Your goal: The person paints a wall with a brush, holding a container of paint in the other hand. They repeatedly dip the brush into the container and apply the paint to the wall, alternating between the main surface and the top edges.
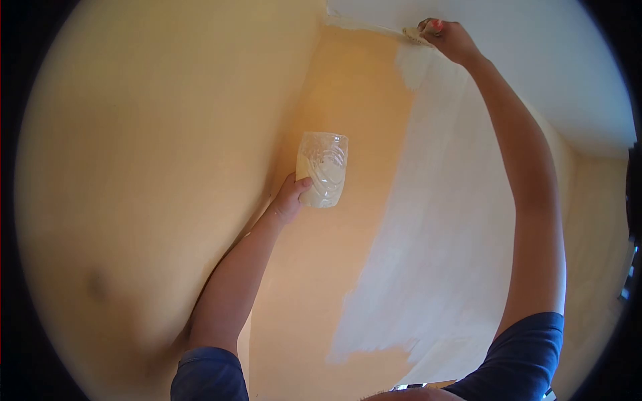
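though well apart, right hand [455,43] tight around brush [416,35], left hand [290,199] around plastic container [324,166]

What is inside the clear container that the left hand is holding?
Through the clear container a pale, cream-coloured substance can be seen. The left hand covers part of its lower left side, so the contents there cannot be seen.

Orange wall [361,100], streaky white paint patch [441,220], cream-tinged swirl-patterned container [324,170], red-handled brush [414,35], dark blue sleeves [208,374]
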The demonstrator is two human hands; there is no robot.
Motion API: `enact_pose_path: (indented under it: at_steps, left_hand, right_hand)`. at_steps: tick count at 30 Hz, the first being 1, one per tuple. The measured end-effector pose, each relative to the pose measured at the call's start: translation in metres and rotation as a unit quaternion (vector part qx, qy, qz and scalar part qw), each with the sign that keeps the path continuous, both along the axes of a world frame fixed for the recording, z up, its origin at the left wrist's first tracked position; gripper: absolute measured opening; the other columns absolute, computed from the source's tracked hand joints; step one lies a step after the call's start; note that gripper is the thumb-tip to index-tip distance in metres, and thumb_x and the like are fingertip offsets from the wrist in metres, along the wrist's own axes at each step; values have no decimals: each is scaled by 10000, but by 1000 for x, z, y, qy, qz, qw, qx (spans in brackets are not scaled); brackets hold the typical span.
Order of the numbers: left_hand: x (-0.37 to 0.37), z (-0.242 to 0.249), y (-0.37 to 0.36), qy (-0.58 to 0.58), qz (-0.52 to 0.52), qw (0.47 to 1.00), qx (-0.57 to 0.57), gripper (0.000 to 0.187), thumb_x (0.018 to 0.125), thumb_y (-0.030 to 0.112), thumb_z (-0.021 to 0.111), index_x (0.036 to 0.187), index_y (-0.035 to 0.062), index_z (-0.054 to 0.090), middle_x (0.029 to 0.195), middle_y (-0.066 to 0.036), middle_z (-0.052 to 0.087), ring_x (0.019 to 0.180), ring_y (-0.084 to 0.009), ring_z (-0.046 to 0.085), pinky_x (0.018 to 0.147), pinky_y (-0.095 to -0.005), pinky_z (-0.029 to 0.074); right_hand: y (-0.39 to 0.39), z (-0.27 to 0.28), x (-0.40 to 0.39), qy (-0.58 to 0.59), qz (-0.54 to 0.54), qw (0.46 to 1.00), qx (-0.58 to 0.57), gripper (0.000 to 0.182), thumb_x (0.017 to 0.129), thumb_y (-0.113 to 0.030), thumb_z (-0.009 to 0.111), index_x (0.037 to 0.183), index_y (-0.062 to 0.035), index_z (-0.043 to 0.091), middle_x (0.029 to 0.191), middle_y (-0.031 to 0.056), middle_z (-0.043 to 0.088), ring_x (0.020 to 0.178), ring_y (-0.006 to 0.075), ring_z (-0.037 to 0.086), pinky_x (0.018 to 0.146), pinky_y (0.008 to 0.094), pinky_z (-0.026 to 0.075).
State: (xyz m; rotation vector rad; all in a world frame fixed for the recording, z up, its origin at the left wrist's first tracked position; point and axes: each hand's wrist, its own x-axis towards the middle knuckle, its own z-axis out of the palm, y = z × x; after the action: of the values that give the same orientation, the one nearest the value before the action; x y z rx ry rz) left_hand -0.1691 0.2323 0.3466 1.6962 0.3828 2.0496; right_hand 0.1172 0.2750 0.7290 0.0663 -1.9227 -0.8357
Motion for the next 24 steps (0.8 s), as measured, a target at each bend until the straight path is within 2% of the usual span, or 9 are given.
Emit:
enact_pose_path:
  at_steps: [1, 3, 5, 7, 8, 11, 13, 18, 24]
  left_hand:
    - [-1, 1, 0, 1, -2, 1000, 2, 646, 744, 380, 680, 1219, 0, 462, 1153, -69, 560, 1079, -172, 509, 935, -321, 395]
    - [-1, 0, 2, 3, 7, 1000, 5, 651, 743, 379, 680, 1222, -2, 458, 1153, -70, 560, 1081, -173, 507, 936, -321, 392]
    - [0, 1, 0, 5, 4, 1000, 6, 653, 742, 377, 679, 1225, -1, 455, 1154, -70, 559, 1083, -173, 506, 936, -321, 392]
    - [0, 0, 0, 6, 2, 1000, 7, 654, 742, 374, 679, 1228, -1, 453, 1156, -71, 557, 1084, -173, 504, 935, -320, 391]
    - [-3, 0, 4, -3, 4, 1000, 1, 653, 744, 371, 675, 1232, 1, 450, 1157, -72, 556, 1084, -172, 505, 934, -319, 392]
    - [-2, 0, 1, -7, 8, 1000, -3, 651, 747, 368, 672, 1237, 3, 447, 1161, -73, 553, 1083, -173, 506, 933, -319, 392]
    - [2, 2, 0, -3, 7, 1000, 1, 651, 747, 369, 672, 1239, 5, 447, 1163, -73, 552, 1082, -174, 507, 934, -320, 392]
    - [1, 1, -1, 5, 8, 1000, 7, 629, 757, 342, 667, 1228, -12, 448, 1157, -82, 554, 1074, -174, 510, 933, -321, 392]
    - [2, 2, -1, 4, 17, 1000, -6, 586, 770, 318, 655, 1210, -15, 458, 1136, -84, 562, 1059, -172, 516, 924, -322, 399]
  right_hand:
    - [7, 3, -5, 10, -26, 999, 45, 196, 833, -234, 586, 982, -109, 612, 840, 128, 639, 744, 290, 591, 690, 354, 461]
    - [19, -14, -14, 18, -13, 1000, 9, 186, 838, -235, 572, 972, -112, 609, 824, 143, 631, 748, 326, 583, 690, 374, 466]
    - [17, -43, -11, -2, -35, 999, 26, 164, 836, -211, 580, 956, -104, 611, 842, 115, 643, 765, 287, 599, 693, 352, 476]
    - [19, -68, -8, -116, 49, 992, 0, 120, 814, -92, 620, 928, -60, 608, 900, 57, 640, 756, 185, 585, 712, 315, 481]
    - [14, -80, -3, -151, 54, 983, -86, 80, 816, -50, 612, 894, -34, 603, 966, 39, 626, 799, 145, 578, 741, 303, 484]
    - [-1, -86, 2, -172, 92, 970, -145, 114, 808, -97, 619, 915, -57, 618, 887, 48, 637, 776, 150, 592, 730, 283, 480]
    - [-13, -75, -5, -145, 95, 973, -153, 137, 821, -120, 612, 941, -55, 618, 877, 41, 633, 770, 135, 579, 733, 282, 477]
    - [-45, -37, -48, -9, 45, 999, -11, 236, 835, -260, 584, 1015, -109, 613, 767, 83, 628, 659, 216, 564, 650, 312, 460]
    - [-55, -23, -92, 6, 10, 1000, 9, 257, 824, -280, 609, 1037, -136, 620, 770, 95, 636, 648, 240, 558, 656, 316, 463]
